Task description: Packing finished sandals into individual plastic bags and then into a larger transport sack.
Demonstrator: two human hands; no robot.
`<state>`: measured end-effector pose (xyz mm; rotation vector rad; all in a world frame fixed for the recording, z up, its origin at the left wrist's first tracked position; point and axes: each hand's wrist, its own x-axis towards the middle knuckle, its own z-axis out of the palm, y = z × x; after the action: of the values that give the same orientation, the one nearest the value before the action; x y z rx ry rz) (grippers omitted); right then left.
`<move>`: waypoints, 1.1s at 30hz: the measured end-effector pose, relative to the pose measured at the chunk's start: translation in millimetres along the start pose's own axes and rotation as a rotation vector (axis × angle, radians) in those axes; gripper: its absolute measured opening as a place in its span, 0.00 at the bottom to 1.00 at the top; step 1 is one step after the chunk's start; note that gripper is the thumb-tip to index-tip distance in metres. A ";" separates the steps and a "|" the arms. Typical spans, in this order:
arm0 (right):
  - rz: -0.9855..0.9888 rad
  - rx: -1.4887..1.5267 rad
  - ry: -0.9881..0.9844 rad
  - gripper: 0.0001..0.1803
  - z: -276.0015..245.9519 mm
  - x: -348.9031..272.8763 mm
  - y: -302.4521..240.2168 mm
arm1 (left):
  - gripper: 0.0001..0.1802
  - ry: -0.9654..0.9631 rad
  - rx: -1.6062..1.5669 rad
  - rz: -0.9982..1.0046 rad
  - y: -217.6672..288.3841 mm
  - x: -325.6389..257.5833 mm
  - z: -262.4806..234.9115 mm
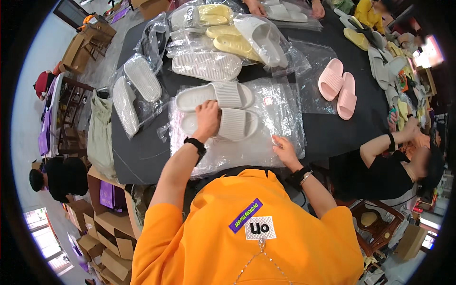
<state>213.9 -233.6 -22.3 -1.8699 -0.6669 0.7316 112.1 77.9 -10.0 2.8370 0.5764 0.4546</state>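
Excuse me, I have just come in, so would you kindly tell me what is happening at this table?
A person's left hand is on a pale grey pair of slippers, which lies on clear plastic bags on the black table. The right hand is at the bags, apart from the slippers. Wrapped slippers lie beyond, and an unwrapped pink pair lies to the right. Another person's hands show at the far edge.

Black tabletop (142, 159) is leaving passing room at the near left of the clear bags (286, 111), while bagged slippers (206, 65) are blocking the far side and pink slippers (331, 81) the right.
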 end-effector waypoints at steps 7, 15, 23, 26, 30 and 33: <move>-0.012 -0.101 0.001 0.32 -3.0 1.6 -24.4 | 0.15 -0.064 -0.086 0.012 44.7 -18.0 -55.5; -0.011 -0.210 -0.126 0.42 -9.4 12.2 -16.4 | 0.17 -0.073 -0.161 -0.019 30.0 -78.1 -16.9; -0.046 -0.412 -0.069 0.41 -8.6 8.7 -16.2 | 0.19 0.005 -0.060 -0.519 -77.8 -134.8 -49.2; -0.142 -0.719 0.006 0.40 -13.7 5.0 -33.4 | 0.19 0.082 0.024 -0.463 -76.1 -121.8 -75.8; -0.292 -0.555 0.060 0.38 -14.8 5.9 -59.8 | 0.19 0.147 -0.028 -0.206 -18.8 -70.5 -117.0; -0.087 0.125 -0.040 0.33 -0.9 7.1 -107.3 | 0.19 0.110 -0.085 -0.015 24.7 -46.1 -105.2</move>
<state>205.6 -189.6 75.5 -1.7055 -0.7076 0.7395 44.6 51.8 82.6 2.7387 0.5832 0.6202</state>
